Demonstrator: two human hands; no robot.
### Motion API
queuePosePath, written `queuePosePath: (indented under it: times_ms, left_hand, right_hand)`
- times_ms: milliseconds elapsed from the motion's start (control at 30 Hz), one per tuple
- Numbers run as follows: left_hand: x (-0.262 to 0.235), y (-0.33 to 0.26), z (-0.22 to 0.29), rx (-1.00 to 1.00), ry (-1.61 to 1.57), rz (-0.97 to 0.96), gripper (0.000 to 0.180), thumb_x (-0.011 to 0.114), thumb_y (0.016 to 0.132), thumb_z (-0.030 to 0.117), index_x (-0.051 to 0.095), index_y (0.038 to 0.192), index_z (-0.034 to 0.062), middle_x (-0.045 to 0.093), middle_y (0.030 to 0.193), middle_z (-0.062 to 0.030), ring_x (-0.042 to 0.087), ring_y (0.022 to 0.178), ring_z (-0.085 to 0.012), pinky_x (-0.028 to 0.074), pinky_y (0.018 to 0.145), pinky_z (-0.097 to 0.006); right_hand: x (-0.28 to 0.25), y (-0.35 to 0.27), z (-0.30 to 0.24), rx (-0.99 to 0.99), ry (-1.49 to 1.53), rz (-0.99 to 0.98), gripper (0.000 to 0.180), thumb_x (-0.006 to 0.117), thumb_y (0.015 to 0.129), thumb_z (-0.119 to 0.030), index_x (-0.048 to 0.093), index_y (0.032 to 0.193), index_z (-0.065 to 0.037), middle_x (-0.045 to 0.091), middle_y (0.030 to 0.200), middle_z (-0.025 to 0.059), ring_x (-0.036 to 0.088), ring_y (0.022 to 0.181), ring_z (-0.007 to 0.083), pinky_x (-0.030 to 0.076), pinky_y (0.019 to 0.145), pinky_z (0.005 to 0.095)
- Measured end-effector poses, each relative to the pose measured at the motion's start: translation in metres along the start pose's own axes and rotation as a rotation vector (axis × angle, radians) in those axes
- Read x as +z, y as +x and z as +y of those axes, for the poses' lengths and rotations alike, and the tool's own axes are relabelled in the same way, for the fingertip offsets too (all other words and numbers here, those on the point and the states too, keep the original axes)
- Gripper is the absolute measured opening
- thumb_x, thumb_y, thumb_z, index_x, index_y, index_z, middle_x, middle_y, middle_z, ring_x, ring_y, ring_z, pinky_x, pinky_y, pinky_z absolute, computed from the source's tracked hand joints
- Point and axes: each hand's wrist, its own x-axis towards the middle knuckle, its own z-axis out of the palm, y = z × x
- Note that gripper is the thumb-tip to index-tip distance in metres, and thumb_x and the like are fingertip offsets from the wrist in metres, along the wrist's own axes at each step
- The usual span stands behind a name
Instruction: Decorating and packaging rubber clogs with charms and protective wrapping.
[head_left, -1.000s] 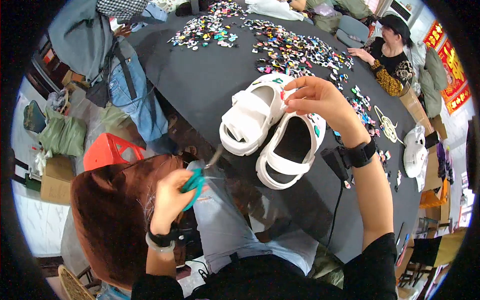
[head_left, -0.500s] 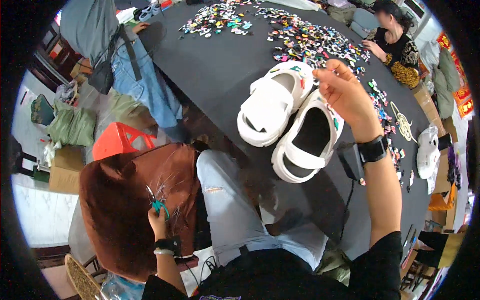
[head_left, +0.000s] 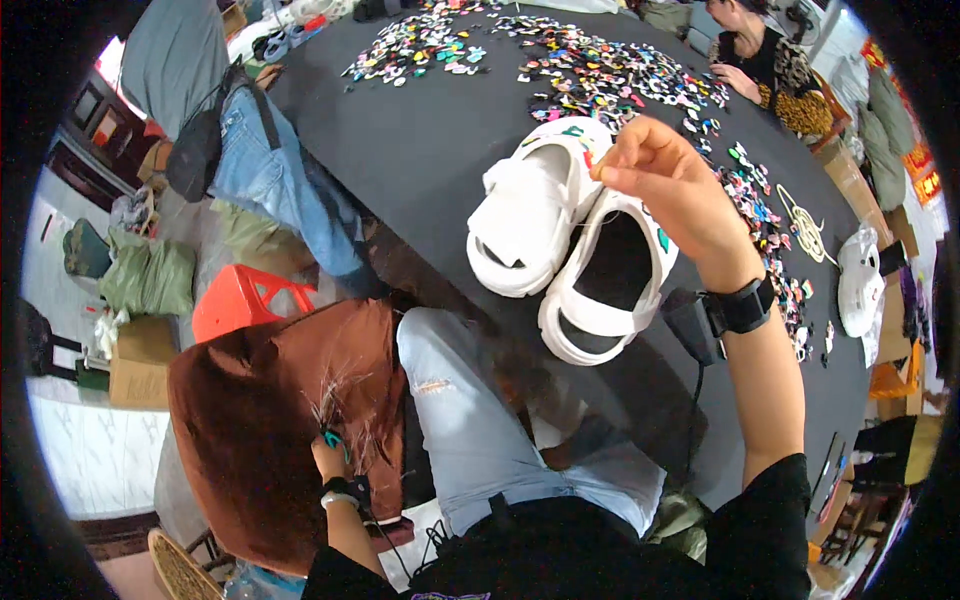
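Observation:
My left hand (head_left: pixel 330 462) is closed round teal-handled scissors (head_left: pixel 333 438) over a brown cloth (head_left: pixel 255 420) at my left. Thin pale threads (head_left: pixel 348 398) lie on the cloth by the blades. On the dark table, a pair of white clogs stands in front of me: the left clog (head_left: pixel 505 235) and the right clog (head_left: pixel 645 292), with small coloured charms on their toes. Above the right clog's toe, my right hand (head_left: pixel 680 200) has thumb and forefinger pinched together. Whatever may be between them is too small to name.
Piles of colourful small charms (head_left: pixel 630 75) spread over the dark table (head_left: pixel 430 150). A coiled cream cord (head_left: pixel 803 232) and another white clog (head_left: pixel 860 280) lie at the right. One person sits across the table; another stands at far left. A red stool (head_left: pixel 245 300) is beyond the cloth.
My right fingers have closed into a tighter pinch and shifted slightly left. My left hand has moved a little right and down with the scissors. The clogs stay in place.

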Motion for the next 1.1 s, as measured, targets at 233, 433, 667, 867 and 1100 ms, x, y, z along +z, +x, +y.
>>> queuePosePath:
  times_ms: [233,433,667,867,1100]
  left_hand:
    - [-0.162,-0.029,0.272,0.503,-0.685,0.251,0.040,0.065,0.088,0.008,0.054,0.123,-0.0046,0.058,0.122,-0.0174,0.055,0.115,-0.0287,0.042,0.101,-0.038]
    - [-0.240,-0.086,0.462,1.232,-0.805,0.278,0.029,0.064,0.081,-0.001,0.064,0.111,0.0018,0.063,0.117,-0.0127,0.056,0.117,-0.0293,0.039,0.103,-0.039]
    - [-0.214,-0.071,0.521,1.350,-0.485,0.416,0.024,0.071,0.081,0.020,0.069,0.100,0.0065,0.066,0.108,-0.0082,0.057,0.106,-0.0286,0.035,0.097,-0.043]
    - [-0.211,-0.076,0.524,1.407,-0.424,0.463,0.025,0.073,0.076,0.019,0.070,0.098,0.0082,0.066,0.110,-0.0058,0.055,0.109,-0.0272,0.035,0.098,-0.044]
    - [-0.202,-0.071,0.524,1.408,-0.386,0.500,0.025,0.074,0.076,0.019,0.069,0.098,0.0079,0.066,0.109,-0.0064,0.056,0.106,-0.0272,0.036,0.098,-0.044]
  right_hand:
    - [-0.004,-0.001,0.005,-0.034,0.022,0.103,0.011,0.062,0.089,0.000,0.056,0.085,-0.009,0.065,0.092,0.0026,0.062,0.110,0.0214,0.047,0.092,0.0306]
    - [-0.005,-0.004,0.019,0.019,0.374,0.235,0.008,0.064,0.089,-0.006,0.058,0.086,-0.009,0.066,0.093,0.0043,0.066,0.098,0.0207,0.050,0.089,0.0317]
    - [0.012,-0.004,0.027,-0.028,0.538,0.168,0.007,0.063,0.087,0.002,0.061,0.084,-0.004,0.067,0.092,0.0080,0.066,0.095,0.0228,0.050,0.096,0.0383]
    - [0.010,-0.007,0.019,-0.108,0.674,0.264,0.009,0.064,0.085,0.004,0.062,0.082,-0.004,0.067,0.092,0.0101,0.066,0.094,0.0258,0.051,0.096,0.0390]
    - [0.000,-0.005,-0.007,-0.253,0.669,0.257,0.010,0.064,0.084,0.005,0.063,0.081,-0.005,0.068,0.091,0.0113,0.067,0.095,0.0264,0.051,0.095,0.0384]
